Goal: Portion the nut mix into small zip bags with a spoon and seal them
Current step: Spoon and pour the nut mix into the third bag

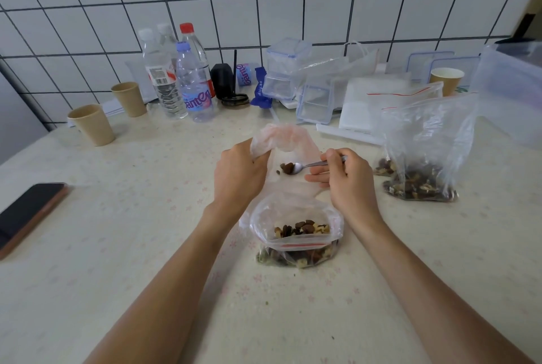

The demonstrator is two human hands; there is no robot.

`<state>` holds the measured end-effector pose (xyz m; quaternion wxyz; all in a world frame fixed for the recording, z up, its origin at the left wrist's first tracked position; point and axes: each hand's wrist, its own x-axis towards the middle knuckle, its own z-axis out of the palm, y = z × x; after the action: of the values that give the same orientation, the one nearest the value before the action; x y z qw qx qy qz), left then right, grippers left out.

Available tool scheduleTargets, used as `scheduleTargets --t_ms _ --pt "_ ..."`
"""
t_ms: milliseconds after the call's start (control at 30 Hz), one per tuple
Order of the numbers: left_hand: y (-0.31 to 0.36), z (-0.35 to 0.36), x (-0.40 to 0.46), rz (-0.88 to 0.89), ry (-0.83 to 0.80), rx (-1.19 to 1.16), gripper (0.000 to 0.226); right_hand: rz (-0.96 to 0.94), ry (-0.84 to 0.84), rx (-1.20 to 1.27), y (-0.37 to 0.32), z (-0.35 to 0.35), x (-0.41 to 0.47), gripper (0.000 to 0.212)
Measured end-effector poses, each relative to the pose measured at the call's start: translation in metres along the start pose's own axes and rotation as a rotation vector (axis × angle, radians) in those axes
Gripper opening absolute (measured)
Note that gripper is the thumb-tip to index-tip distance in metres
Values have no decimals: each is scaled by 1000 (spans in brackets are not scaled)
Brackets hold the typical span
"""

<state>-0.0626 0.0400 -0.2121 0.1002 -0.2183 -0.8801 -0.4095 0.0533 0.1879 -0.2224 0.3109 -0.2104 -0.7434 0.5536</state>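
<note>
The right hand (343, 178) has a pinching grip on a loaded spoon (302, 167), its bowl inside a small zip bag (287, 143) whose mouth the left hand (237, 176) grips open. Nearer the person from both grips sits the open source bag (296, 234) of nut mix. Right of the spoon grip stand two filled bags (425, 164) (seals unclear). By my count, four bags on the desk (146, 246), one spoon; this portion is barely started, sealing left

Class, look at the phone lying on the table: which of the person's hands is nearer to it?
Left. The left hand grips a small bag's rim near the table's middle, on the phone's side. The right hand holds the spoon beyond it, farther from the phone.
</note>
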Motion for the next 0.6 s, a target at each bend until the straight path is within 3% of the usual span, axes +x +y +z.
scheduleTargets --t_ms 167,400,600 --pt "-1 -1 0 -60 -32 -17 35 -5 3 6 -1 1 -1 29" --pt "4 3 1 -182 -183 -266 33 25 -47 -20 5 7 2 24" --pt "2 5 1 -242 -200 -381 25 91 -43 62 11 6 1 26"
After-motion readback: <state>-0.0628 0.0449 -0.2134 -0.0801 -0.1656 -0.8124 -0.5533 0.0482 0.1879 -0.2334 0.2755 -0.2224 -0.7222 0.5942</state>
